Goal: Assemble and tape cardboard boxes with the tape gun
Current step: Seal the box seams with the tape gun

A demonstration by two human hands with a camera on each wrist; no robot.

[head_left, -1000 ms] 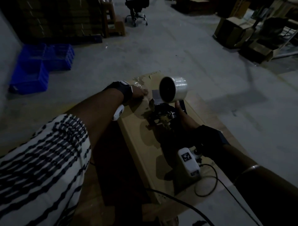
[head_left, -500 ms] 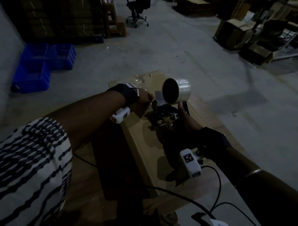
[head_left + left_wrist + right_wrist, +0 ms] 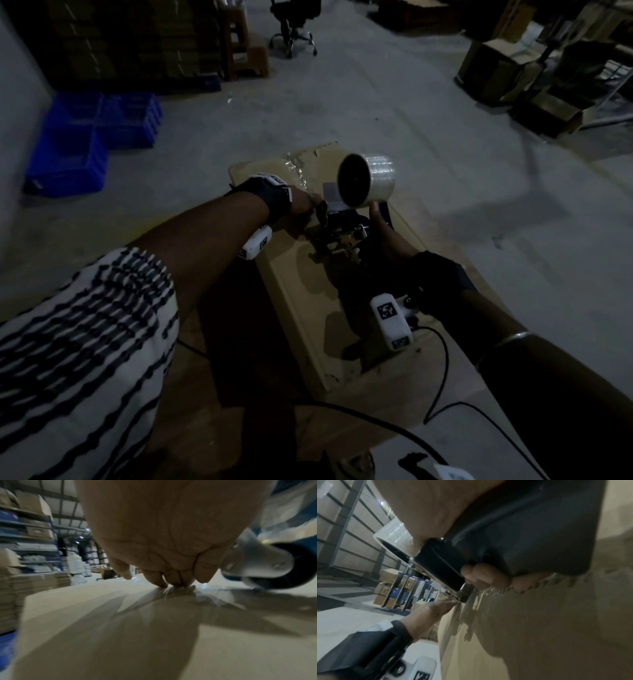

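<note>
Right-hand grip (image 3: 390, 236) is wrapped around the handle of the tape gun (image 3: 346, 226), fingers curled under it as the right wrist view shows (image 3: 486, 574), with the clear tape roll (image 3: 365, 180) sitting up at frame centre in the head view. Left-hand grip (image 3: 301, 202) is just left of the gun's nose, fingertips (image 3: 171, 580) bunched and pressing down on the clear tape strip (image 3: 180, 588) where it lies on the cardboard; whether they pinch the tape or only pin it, cannot tell, too blurred. Cardboard box (image 3: 308, 291) runs from centre frame toward lower centre, long top face up, lying on a flat brown sheet on the floor. Crinkled tape (image 3: 296, 168) shows on the far end of the box, above the left wrist in the head view, so the far end looks stuck down. Gun nose sits on the top face near that far end, and the long stretch of box toward the bottom of the frame shows no tape that can be made out. Judgement: box is folded up and the seam strip only just started; most of the seam run, the cut, and any other side are left. Blue crates (image 3: 92, 137) upper left, office chair (image 3: 294, 24) top centre, more cartons (image 3: 496, 68) upper right, all well apart from the work.
</note>
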